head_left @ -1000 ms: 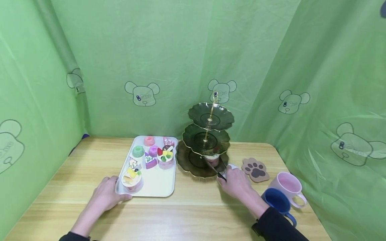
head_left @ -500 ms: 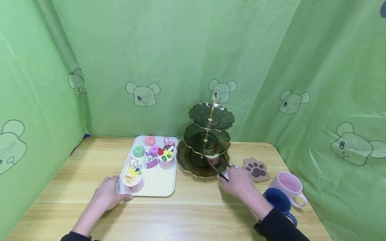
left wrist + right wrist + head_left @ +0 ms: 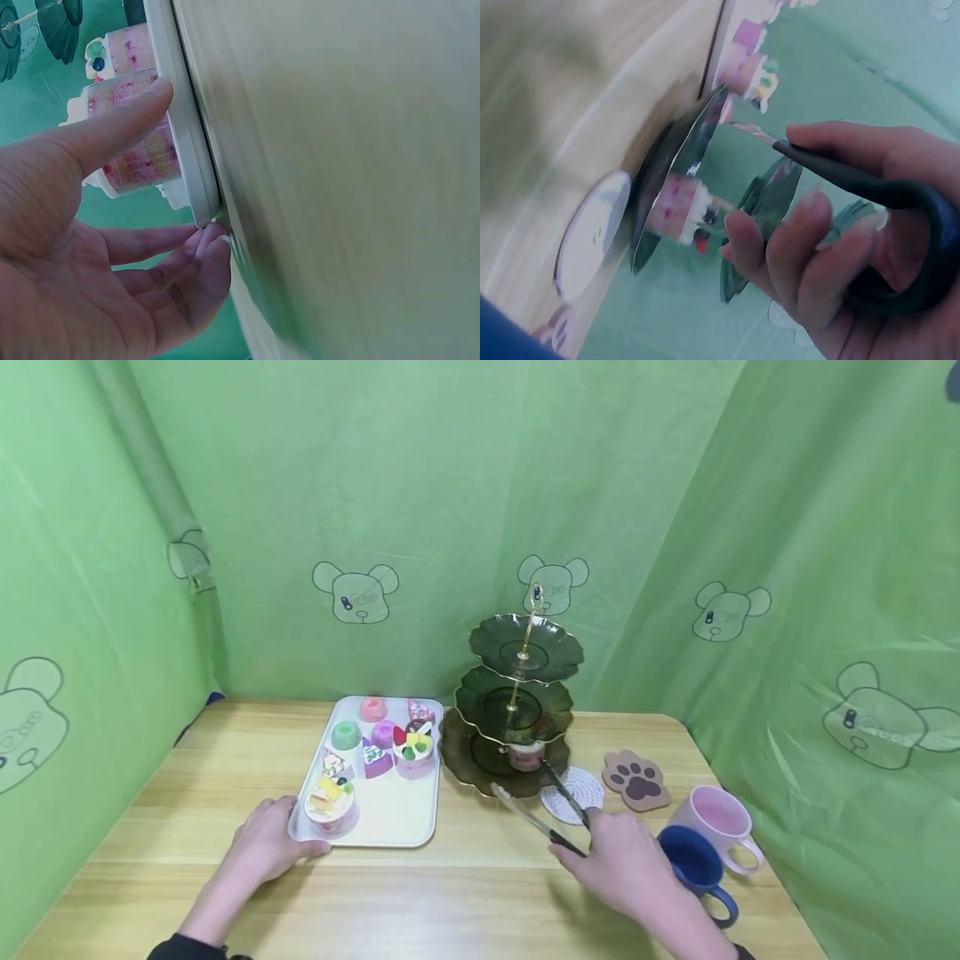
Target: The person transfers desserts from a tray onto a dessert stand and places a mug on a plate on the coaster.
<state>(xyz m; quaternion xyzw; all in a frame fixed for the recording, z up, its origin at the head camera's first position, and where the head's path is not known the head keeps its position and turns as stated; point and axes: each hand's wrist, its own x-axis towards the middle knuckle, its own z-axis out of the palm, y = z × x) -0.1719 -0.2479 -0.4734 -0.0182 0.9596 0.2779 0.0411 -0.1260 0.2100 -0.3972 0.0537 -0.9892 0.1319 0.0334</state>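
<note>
In the head view my left hand (image 3: 262, 843) holds the near-left corner of a white tray (image 3: 397, 814). Its thumb presses the tray's wall in the left wrist view, and curled fingers meet the edge. On the tray sit a toy dessert cup (image 3: 330, 806) with fruit topping, another dessert cup (image 3: 413, 753), and several small toy cakes. My right hand (image 3: 622, 860) grips tongs (image 3: 528, 818), whose arms are spread with nothing between their tips. Beyond them a pink-and-white dessert cup (image 3: 527, 757) stands on the bottom plate of a dark three-tier stand (image 3: 480, 781), partly hidden by the middle plate.
A round white woven coaster (image 3: 588, 787) lies below the tongs. Right of it are a brown paw-shaped coaster (image 3: 636, 781), a pink mug (image 3: 720, 814) and a blue mug (image 3: 690, 860), close to my right forearm. A green curtain (image 3: 450, 510) encloses the table.
The tongs have spread off the dessert cup and drawn back toward me and to the right, leaving the cup on the bottom plate. The white coaster is uncovered. My left hand stays put.
</note>
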